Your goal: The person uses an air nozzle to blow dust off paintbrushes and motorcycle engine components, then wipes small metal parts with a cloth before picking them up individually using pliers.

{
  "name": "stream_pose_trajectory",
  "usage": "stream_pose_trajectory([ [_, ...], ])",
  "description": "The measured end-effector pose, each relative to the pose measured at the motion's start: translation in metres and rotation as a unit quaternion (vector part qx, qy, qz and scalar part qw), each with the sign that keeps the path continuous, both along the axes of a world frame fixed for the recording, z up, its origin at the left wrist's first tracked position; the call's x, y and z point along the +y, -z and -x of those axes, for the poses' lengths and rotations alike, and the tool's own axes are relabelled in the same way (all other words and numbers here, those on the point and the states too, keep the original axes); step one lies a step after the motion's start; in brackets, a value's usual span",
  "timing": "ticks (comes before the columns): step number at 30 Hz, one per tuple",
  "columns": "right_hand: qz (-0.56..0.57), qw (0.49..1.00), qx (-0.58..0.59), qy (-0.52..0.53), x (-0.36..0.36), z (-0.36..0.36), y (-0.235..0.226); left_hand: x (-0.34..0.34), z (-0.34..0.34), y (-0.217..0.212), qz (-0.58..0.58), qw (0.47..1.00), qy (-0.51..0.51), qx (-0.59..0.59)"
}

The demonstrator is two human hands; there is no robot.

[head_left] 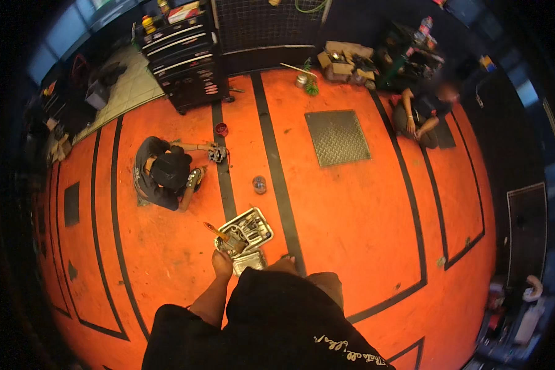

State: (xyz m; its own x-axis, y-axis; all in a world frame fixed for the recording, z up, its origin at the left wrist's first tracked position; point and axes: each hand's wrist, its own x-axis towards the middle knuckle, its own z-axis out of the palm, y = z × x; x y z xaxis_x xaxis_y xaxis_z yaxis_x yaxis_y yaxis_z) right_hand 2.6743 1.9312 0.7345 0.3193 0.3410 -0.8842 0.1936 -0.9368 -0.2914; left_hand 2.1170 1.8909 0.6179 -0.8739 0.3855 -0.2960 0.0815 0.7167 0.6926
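Observation:
My left hand (pixel 222 264) reaches to the near left corner of a metal tray (pixel 266 223) on the orange floor. Its fingers look closed at the lower end of a greyish-brown metal part (pixel 233 245), but what they grip is too small to tell. A brush with an orange handle (pixel 213 229) slants up out of the tray beside that part. Several small metal parts (pixel 251 226) lie in the tray. Closer to me is a shallow silvery pan (pixel 249 264). Right of it shows a skin-toned shape (pixel 282 265), partly behind my shirt; whether it is my right hand or my leg is unclear.
A clear container (pixel 259 184) stands beyond the tray. A crouching co-worker (pixel 163 169) handles a metal assembly (pixel 216 153) near a red bowl (pixel 221 129). Another person (pixel 422 114) crouches at the far right. A black tool chest (pixel 188 68) and cardboard boxes (pixel 339 66) stand at the back.

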Motion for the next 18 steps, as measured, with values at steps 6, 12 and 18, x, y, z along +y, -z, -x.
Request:
stream_pose_trajectory([
  [6, -0.002, 0.986, -0.031, -0.163, 0.261, -0.03, -0.01, 0.151, -0.052, -0.006, 0.042, 0.993, -0.089, 0.065],
  [12, 0.063, 0.921, -0.033, -0.382, 0.565, -0.054, 0.044, 0.232, -0.101, 0.016, -0.014, 0.963, -0.27, 0.012],
  [18, 0.197, 0.659, -0.115, -0.717, 0.714, 0.187, -0.002, 0.285, -0.128, -0.059, 0.072, 0.934, -0.349, -0.015],
])
